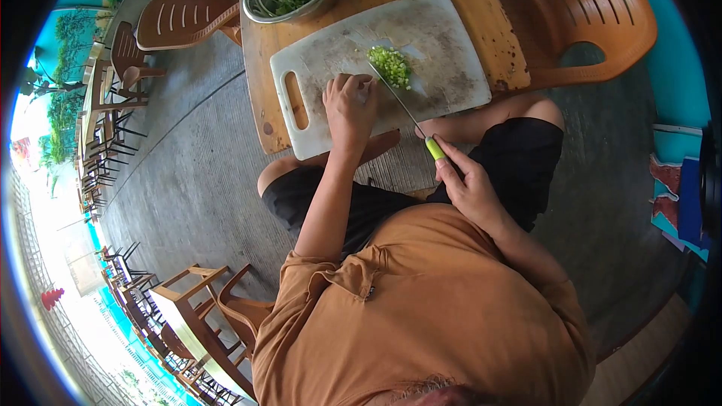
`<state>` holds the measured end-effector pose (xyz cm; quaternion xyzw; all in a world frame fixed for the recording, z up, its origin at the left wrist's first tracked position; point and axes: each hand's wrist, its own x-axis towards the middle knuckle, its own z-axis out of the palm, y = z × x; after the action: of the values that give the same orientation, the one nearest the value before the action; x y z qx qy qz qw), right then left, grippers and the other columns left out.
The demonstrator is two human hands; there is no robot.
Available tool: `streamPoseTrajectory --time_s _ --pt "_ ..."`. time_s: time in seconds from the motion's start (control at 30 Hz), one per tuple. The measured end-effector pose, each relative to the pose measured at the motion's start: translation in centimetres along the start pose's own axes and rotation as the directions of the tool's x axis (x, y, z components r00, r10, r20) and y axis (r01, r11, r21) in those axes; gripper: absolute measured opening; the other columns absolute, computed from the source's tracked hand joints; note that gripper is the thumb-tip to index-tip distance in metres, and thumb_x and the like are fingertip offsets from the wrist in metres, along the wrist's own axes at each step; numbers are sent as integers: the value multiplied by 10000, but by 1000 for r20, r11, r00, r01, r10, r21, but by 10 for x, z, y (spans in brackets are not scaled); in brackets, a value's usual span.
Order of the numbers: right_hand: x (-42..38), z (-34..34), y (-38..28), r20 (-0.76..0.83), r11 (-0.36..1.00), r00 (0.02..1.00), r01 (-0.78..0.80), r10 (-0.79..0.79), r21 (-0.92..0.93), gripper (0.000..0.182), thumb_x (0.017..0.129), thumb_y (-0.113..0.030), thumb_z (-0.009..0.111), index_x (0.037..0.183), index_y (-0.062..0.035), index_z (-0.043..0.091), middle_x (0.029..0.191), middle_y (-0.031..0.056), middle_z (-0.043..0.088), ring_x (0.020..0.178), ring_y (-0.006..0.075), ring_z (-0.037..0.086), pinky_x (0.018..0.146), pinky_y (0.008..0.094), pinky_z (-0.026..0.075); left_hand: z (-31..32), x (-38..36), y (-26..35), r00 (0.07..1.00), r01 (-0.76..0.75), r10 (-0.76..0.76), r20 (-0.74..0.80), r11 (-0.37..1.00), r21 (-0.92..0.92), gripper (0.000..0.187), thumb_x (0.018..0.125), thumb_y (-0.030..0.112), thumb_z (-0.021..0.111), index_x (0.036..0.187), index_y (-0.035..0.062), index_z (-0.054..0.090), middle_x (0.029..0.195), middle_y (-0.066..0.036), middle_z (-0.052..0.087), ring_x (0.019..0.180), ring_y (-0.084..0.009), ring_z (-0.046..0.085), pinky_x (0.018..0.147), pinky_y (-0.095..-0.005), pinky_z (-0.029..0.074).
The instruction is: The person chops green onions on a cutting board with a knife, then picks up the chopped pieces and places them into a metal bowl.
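My right hand (468,185) is wrapped around the lime-green handle of a kitchen knife (408,114). Its thin blade reaches up and left over the white cutting board (451,37), the tip beside a small heap of chopped green vegetable (389,66). Left of the blade, my left hand (350,109) rests on the board with its fingers curled together. Something pale shows at those fingertips, too small to name. The board is stained and scratched, with a handle slot on its left side.
Beyond the board, a metal bowl (292,13) of cut greens stands on the wooden table (259,68). Orange-brown plastic chairs flank the table, one left (184,16) and one right (602,19). More tables and chairs line the left side. A teal wall (677,45) rises at right.
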<state>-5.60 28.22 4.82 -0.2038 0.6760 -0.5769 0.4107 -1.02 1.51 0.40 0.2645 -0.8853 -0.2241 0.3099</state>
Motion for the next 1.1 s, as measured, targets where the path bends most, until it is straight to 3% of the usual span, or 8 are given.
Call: streamPoseTrajectory --time_s 0.1,0.17,0.3,0.37,0.47,0.8,0.87,1.1 --pt "0 2 2 -24 981 989 142 -147 -134 493 1119 -178 603 1564 18 523 1090 130 762 890 95 669 808 259 555 2 2 2 999 -10 10 31 1000 8 107 885 166 809 941 80 778 957 -86 689 968 -318 651 910 -458 482" --pt "-5 0 -11 28 988 998 -45 49 -147 491 1112 -176 607 1549 35 529 1349 236 723 1079 154 714 925 277 550 5 2 1 999 -3 3 34 1000 10 99 874 154 805 931 78 777 956 -89 691 973 -320 651 912 -459 482" --pt "-20 0 -4 -16 973 992 116 -122 -202 499 1103 -178 620 1547 33 533 1352 251 718 1055 166 720 913 293 555 9 4 -1 999 3 -5 44 999 33 97 844 129 790 917 67 769 950 -96 692 984 -324 650 917 -463 480" --pt "-22 -1 0 -33 959 986 151 -164 -241 505 1097 -178 631 1547 30 536 1254 214 751 878 139 685 827 284 557 8 5 -3 999 0 -1 47 999 33 99 843 131 786 912 63 764 951 -97 691 986 -325 649 917 -464 480" --pt "-12 3 -3 -18 979 996 81 -85 -187 503 1102 -178 627 1555 20 533 1243 170 755 810 100 622 789 270 550 13 4 -3 999 -11 10 41 999 34 103 841 137 782 903 60 751 949 -98 688 987 -328 646 918 -466 479" --pt "2 -3 -2 -2 991 992 124 -124 -50 488 1116 -153 610 1571 2 526 1202 72 746 854 56 592 799 239 543 13 10 -6 999 -41 39 27 996 81 114 841 154 781 893 63 737 956 -100 686 986 -325 645 928 -464 471" --pt "2 -7 -7 24 997 1000 -3 1 80 483 1126 -156 593 1583 -19 522 1116 46 724 792 47 569 737 221 523 13 12 -5 999 -32 31 20 997 69 112 846 155 779 902 65 743 959 -100 686 989 -326 645 927 -464 471" --pt "-10 -18 -27 52 972 997 -68 58 224 472 1144 -166 563 1600 -54 516 913 -17 602 677 15 456 608 186 416 11 25 -4 999 -45 45 3 999 9 94 899 103 746 981 67 772 996 -87 715 1004 -309 667 920 -450 479"
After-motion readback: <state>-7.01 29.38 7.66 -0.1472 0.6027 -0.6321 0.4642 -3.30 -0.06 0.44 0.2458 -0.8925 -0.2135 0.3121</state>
